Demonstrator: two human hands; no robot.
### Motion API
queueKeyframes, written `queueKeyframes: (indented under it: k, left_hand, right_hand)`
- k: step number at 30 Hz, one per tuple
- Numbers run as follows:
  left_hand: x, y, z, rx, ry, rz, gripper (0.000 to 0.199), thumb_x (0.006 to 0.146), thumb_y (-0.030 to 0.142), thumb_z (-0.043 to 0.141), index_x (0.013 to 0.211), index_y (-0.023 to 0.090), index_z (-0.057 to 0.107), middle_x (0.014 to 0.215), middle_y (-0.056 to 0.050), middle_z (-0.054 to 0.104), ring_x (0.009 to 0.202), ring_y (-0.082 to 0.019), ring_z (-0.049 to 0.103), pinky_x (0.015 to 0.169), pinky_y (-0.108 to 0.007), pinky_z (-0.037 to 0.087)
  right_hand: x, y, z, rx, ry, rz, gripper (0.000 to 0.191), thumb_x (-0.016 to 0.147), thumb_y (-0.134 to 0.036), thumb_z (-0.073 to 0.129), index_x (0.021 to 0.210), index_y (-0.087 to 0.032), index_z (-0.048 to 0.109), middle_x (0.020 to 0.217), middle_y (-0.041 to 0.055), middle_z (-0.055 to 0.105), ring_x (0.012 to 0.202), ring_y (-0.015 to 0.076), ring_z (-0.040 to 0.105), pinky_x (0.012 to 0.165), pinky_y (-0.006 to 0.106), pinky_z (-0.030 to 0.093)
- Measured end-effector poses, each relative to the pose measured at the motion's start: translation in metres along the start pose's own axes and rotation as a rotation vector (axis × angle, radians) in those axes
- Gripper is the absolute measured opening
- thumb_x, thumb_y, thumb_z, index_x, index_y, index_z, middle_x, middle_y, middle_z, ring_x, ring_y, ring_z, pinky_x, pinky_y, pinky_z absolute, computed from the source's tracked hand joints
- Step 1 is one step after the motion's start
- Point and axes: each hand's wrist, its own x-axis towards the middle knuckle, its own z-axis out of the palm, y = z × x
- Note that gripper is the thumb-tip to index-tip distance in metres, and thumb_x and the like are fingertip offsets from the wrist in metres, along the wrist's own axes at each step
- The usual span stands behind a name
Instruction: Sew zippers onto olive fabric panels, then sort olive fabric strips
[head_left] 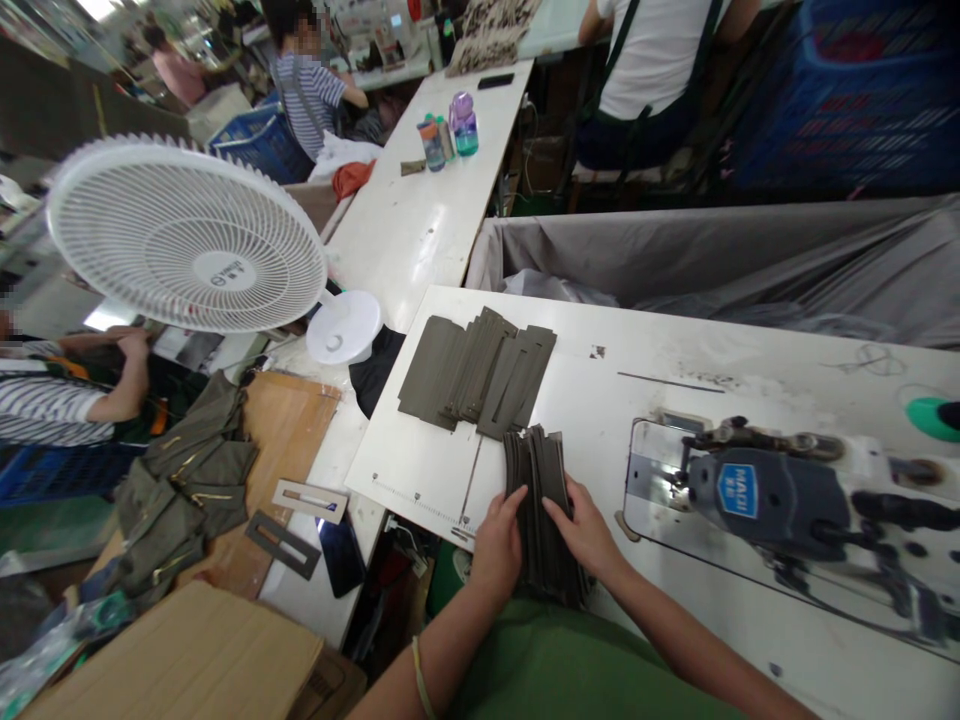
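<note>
Between my two hands is a thick bundle of dark olive fabric pieces (541, 510), standing on edge at the table's front edge. My left hand (496, 545) presses its left side with the fingers closed against it. On the right side, my right hand (589, 530) grips the same bundle, its thumb and fingers against the fabric. Just beyond the bundle, flat olive pieces (472, 370) lie in overlapping piles on the white table (585, 385). The rightmost of them show long narrow slots.
A sewing machine (780, 495) stands to the right. At the left are a white fan (187, 235), olive garments (187, 480), a phone (341, 555), slotted templates (281, 543) and a cardboard box (180, 655). Bottles (463, 125) stand farther back. Other people sit beyond and at the left.
</note>
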Motion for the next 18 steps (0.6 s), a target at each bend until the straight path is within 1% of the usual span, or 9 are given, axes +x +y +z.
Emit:
queueKeyframes:
  k: [2,3,6,8,10,12,15,18]
  left_hand:
    - [0.0001,0.0008,0.0003,0.020,-0.002,-0.010,0.043,0.080,0.005,0.038,0.113,0.021,0.061,0.124,-0.008,0.054,0.114,-0.020,0.052,0.101,-0.035,0.042]
    - [0.0001,0.0015,0.0007,0.032,0.005,-0.021,0.039,0.081,0.006,0.039,0.109,0.019,0.063,0.124,-0.010,0.054,0.114,-0.022,0.052,0.101,-0.036,0.042]
    - [-0.0001,0.0049,0.0022,0.063,0.032,-0.063,0.028,0.083,0.020,0.051,0.108,0.015,0.063,0.122,-0.013,0.054,0.116,-0.027,0.051,0.102,-0.042,0.040]
    - [-0.0002,0.0073,0.0036,0.077,0.044,-0.092,0.033,0.077,0.028,0.063,0.107,0.015,0.063,0.122,-0.014,0.054,0.115,-0.029,0.051,0.101,-0.044,0.041]
    - [-0.0001,0.0083,0.0050,0.085,0.049,-0.112,0.036,0.073,0.028,0.068,0.106,0.016,0.062,0.122,-0.013,0.054,0.113,-0.030,0.052,0.100,-0.045,0.042]
    - [-0.0003,0.0076,0.0059,0.089,0.049,-0.114,0.033,0.074,0.024,0.066,0.106,0.016,0.062,0.122,-0.013,0.054,0.113,-0.029,0.053,0.100,-0.044,0.042]
    - [-0.0008,0.0048,0.0056,0.087,0.041,-0.089,0.029,0.080,0.016,0.054,0.108,0.015,0.061,0.119,-0.013,0.055,0.113,-0.026,0.053,0.100,-0.042,0.042]
    - [-0.0008,0.0027,0.0039,0.076,0.034,-0.044,0.044,0.082,0.006,0.040,0.124,0.017,0.051,0.123,-0.011,0.053,0.116,-0.021,0.050,0.103,-0.039,0.039]
  right_hand:
    - [0.0002,0.0016,-0.0005,0.006,-0.001,0.004,0.049,0.079,-0.043,0.046,0.122,-0.020,0.049,0.113,0.0098,0.055,0.113,0.0254,0.050,0.100,0.045,0.037]
    - [0.0003,0.0022,-0.0006,0.008,-0.002,0.006,0.049,0.079,-0.044,0.046,0.122,-0.019,0.049,0.114,0.0103,0.055,0.113,0.0255,0.049,0.100,0.045,0.037]
    - [0.0007,0.0027,-0.0006,0.016,-0.004,0.013,0.051,0.079,-0.044,0.046,0.123,-0.018,0.048,0.115,0.0114,0.055,0.114,0.0258,0.049,0.100,0.046,0.037]
    - [0.0008,0.0023,-0.0006,0.019,-0.006,0.013,0.051,0.079,-0.044,0.046,0.123,-0.018,0.048,0.115,0.0111,0.055,0.114,0.0255,0.049,0.101,0.046,0.036]
    - [0.0007,0.0018,-0.0008,0.021,-0.008,0.013,0.050,0.080,-0.043,0.046,0.123,-0.018,0.048,0.115,0.0108,0.055,0.114,0.0251,0.049,0.101,0.045,0.036]
    - [0.0004,0.0012,-0.0011,0.022,-0.011,0.014,0.050,0.080,-0.043,0.046,0.123,-0.018,0.048,0.115,0.0108,0.055,0.114,0.0250,0.049,0.101,0.045,0.037]
    - [0.0000,0.0003,-0.0013,0.025,-0.012,0.019,0.050,0.079,-0.042,0.047,0.123,-0.018,0.049,0.115,0.0110,0.055,0.113,0.0252,0.049,0.100,0.044,0.037]
    - [0.0000,-0.0004,-0.0015,0.033,-0.010,0.022,0.050,0.079,-0.043,0.046,0.122,-0.018,0.049,0.114,0.0109,0.055,0.111,0.0251,0.050,0.100,0.045,0.037]
